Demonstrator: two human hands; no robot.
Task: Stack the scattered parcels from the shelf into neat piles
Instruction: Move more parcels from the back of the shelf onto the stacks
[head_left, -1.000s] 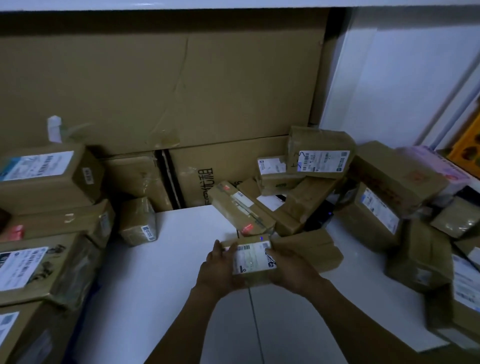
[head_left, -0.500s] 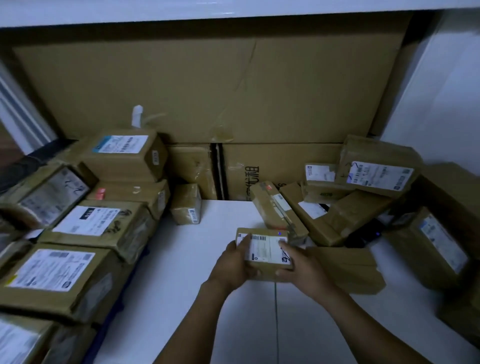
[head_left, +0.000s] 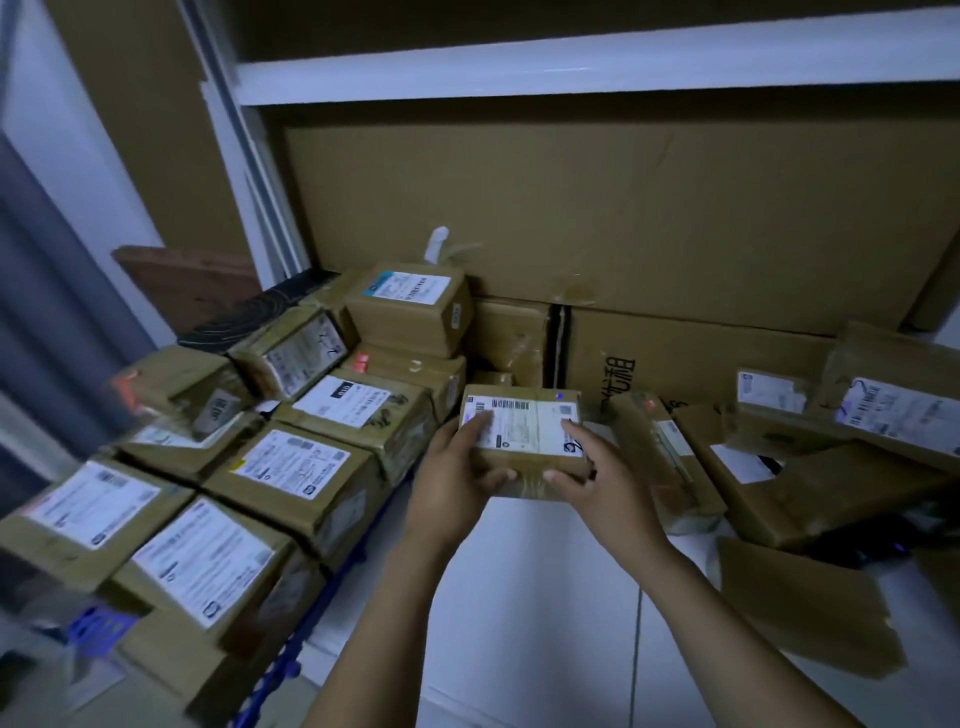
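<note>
Both hands hold a small brown parcel with a white shipping label above the white shelf board. My left hand grips its left end, fingers on the label and thumb on the near side. My right hand grips its right end the same way. To the left stand neat piles of labelled parcels, the tallest topped by a box. A scattered heap of parcels lies on the right.
Large flat cardboard sheets lean against the back of the shelf under an upper white shelf board. A blue crate edge shows under the left piles. A loose cardboard flap lies at the right front.
The view has swung left and the held parcel has travelled left and up with both hands, from beside the scattered heap to close by the stacked piles.
</note>
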